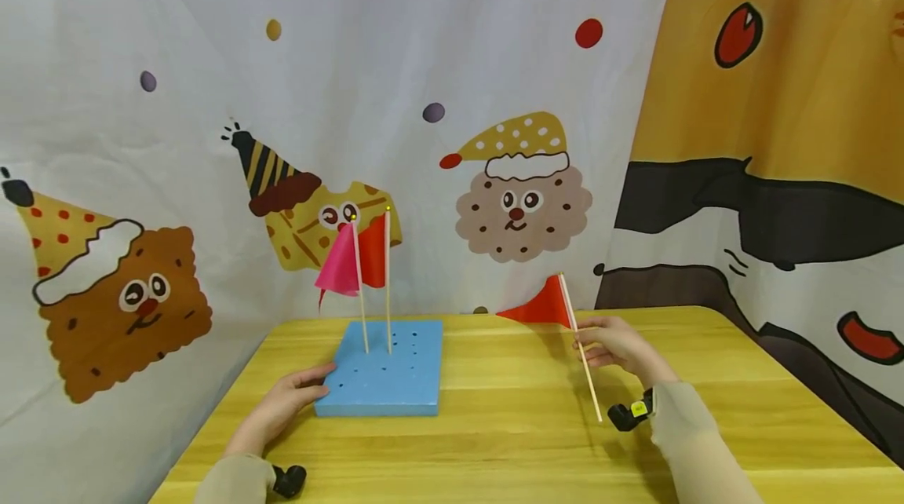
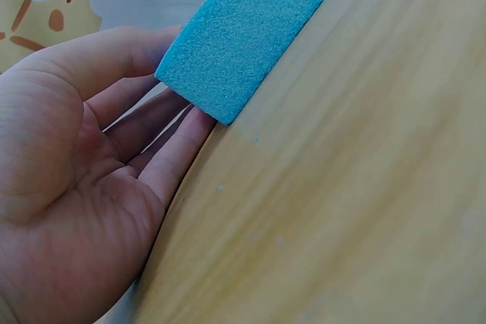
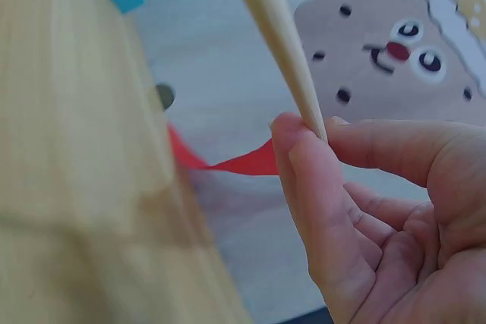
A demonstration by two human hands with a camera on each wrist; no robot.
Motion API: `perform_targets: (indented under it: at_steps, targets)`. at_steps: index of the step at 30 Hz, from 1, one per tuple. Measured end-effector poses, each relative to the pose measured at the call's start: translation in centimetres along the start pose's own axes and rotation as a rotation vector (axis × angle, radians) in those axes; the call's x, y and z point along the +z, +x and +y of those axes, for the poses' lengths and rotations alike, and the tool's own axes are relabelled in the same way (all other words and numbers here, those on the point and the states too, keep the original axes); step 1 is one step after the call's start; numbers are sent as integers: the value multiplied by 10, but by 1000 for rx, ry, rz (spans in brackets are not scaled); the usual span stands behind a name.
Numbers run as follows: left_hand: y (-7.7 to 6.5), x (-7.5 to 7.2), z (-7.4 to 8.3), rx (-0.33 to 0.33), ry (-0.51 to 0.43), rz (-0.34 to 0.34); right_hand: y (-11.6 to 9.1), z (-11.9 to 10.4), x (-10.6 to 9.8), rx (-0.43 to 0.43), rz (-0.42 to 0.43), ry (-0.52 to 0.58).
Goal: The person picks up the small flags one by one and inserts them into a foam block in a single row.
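A blue foam block [image 1: 381, 390] with several small holes lies on the table. A pink flag [image 1: 340, 264] and a red flag [image 1: 373, 253] stand upright in it on thin wooden sticks. My left hand [image 1: 278, 406] rests against the block's left side; in the left wrist view, nearly straight fingers [image 2: 178, 146] touch the foam [image 2: 228, 43] near its corner. Off to the right, my right hand [image 1: 613, 343] pinches the stick of another red flag [image 1: 542, 306]. This stick [image 3: 277, 36] tilts, its lower end above the table, with thumb and fingertips around it in the right wrist view.
The wooden table [image 1: 508, 441] reaches to a hanging cloth [image 1: 395, 41] printed with cartoon biscuits. A yellow and black printed cloth [image 1: 777, 111] hangs at the right. Small black devices [image 1: 288, 480] are strapped to both wrists.
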State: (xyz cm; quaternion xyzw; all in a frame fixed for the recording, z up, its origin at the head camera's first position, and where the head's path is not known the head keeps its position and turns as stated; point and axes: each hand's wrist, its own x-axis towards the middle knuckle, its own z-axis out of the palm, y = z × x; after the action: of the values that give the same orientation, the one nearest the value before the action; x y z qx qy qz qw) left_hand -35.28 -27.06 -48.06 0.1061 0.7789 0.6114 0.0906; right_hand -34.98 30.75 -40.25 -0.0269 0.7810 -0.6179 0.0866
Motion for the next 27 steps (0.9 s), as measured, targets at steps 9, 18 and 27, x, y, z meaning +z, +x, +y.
perform_targets:
  at_steps: [9, 18, 27]
  targets:
    - [2, 1, -2, -6, 5, 28, 4, -63, 16, -84, -12, -45]
    - [1, 0, -3, 5, 3, 11, 16, -108, 47, -156, -35, -90]
    - [0, 0, 0, 7, 16, -5, 40, -105, 91, -202, -25, -92]
